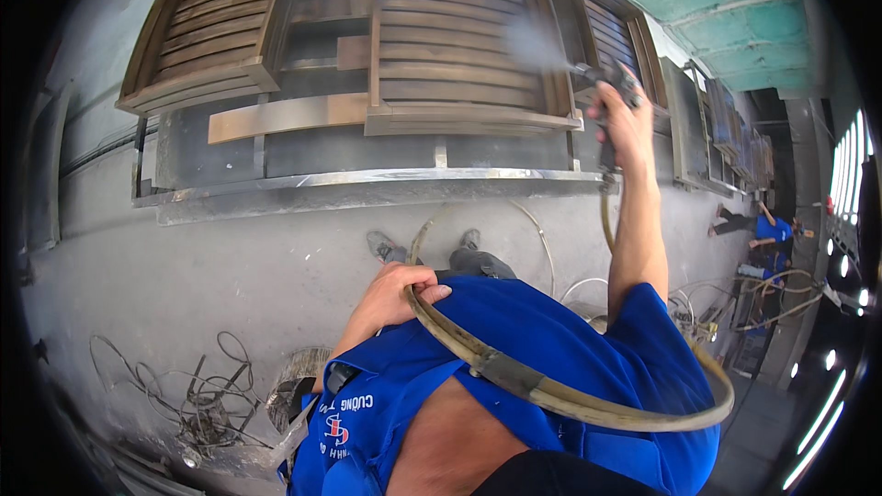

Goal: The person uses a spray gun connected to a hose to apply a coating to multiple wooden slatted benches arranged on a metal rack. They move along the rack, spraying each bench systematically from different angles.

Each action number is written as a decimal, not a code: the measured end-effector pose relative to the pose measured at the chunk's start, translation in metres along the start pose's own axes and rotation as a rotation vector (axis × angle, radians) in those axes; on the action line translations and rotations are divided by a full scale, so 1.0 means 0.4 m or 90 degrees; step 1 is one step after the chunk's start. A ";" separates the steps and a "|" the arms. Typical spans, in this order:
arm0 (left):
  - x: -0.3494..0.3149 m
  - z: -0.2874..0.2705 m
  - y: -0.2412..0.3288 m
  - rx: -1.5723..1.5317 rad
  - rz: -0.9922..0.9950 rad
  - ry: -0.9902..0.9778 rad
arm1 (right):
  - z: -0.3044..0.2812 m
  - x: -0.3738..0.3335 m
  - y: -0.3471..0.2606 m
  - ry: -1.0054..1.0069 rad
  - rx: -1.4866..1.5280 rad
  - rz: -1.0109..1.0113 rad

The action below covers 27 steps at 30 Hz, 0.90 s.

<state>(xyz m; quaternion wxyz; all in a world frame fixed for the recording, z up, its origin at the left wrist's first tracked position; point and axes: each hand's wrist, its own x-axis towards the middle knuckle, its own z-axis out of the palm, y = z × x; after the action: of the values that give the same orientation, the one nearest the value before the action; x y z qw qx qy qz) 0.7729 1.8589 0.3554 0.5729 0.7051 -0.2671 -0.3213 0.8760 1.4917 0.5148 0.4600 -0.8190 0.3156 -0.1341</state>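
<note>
Mist (533,48) spreads in a pale cloud to the left of your right hand (628,124), coming off the nozzle of the dark spray gun (627,84) that you grip. Your right fingers are curled around the gun's handle; whether one of them presses the trigger you cannot be told from this view. Just left of those fingers, behind the cloud, lies the middle slatted frame (455,69), brown, with its slats running side to side. Below the same fingers, a short piece of hose (607,220) hangs from the gun's handle and passes behind your forearm.

Your left hand (390,298) is in front of your belly, its fingers bent and closed around a thick yellowish hose (634,421). From those fingers the hose loops across your blue shirt (551,340) toward your right elbow, with a dark wrapped patch (510,375) along it. Your shoes (386,246) are just beyond your left fingers, on the grey floor (322,239).

Farther beyond the left fingers runs a metal rack (367,182), bearing the frames and a loose board (289,117). Well to the right of your right fingers is a co-worker in blue (774,231).
</note>
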 end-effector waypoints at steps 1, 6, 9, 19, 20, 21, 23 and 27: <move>0.005 -0.002 0.002 0.006 0.023 -0.021 | 0.028 -0.012 -0.015 -0.072 0.070 -0.013; 0.006 -0.008 0.018 0.036 -0.001 -0.046 | 0.022 -0.047 -0.055 -0.220 0.142 -0.057; -0.007 -0.012 0.023 -0.019 -0.016 -0.043 | -0.081 -0.037 -0.055 -0.058 -0.112 -0.038; 0.006 0.043 0.107 0.013 0.073 -0.083 | -0.067 -0.073 -0.157 -0.323 0.053 -0.023; 0.002 0.055 0.118 0.017 0.081 -0.077 | -0.056 -0.070 -0.165 -0.360 0.053 -0.043; -0.005 0.068 0.129 0.020 0.089 -0.072 | -0.052 -0.063 -0.172 -0.311 -0.020 -0.020; -0.022 0.094 0.140 0.020 0.099 -0.073 | -0.073 -0.044 -0.182 -0.262 -0.114 -0.005; -0.073 0.142 0.129 0.026 0.109 -0.087 | -0.205 -0.040 -0.197 -0.129 -0.344 -0.020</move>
<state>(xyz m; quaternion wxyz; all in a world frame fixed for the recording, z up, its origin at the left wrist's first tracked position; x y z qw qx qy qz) 0.7104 1.8343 0.4024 0.5642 0.6676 -0.3713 -0.3132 0.8530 1.4768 0.6265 0.2524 -0.9258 0.2799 0.0301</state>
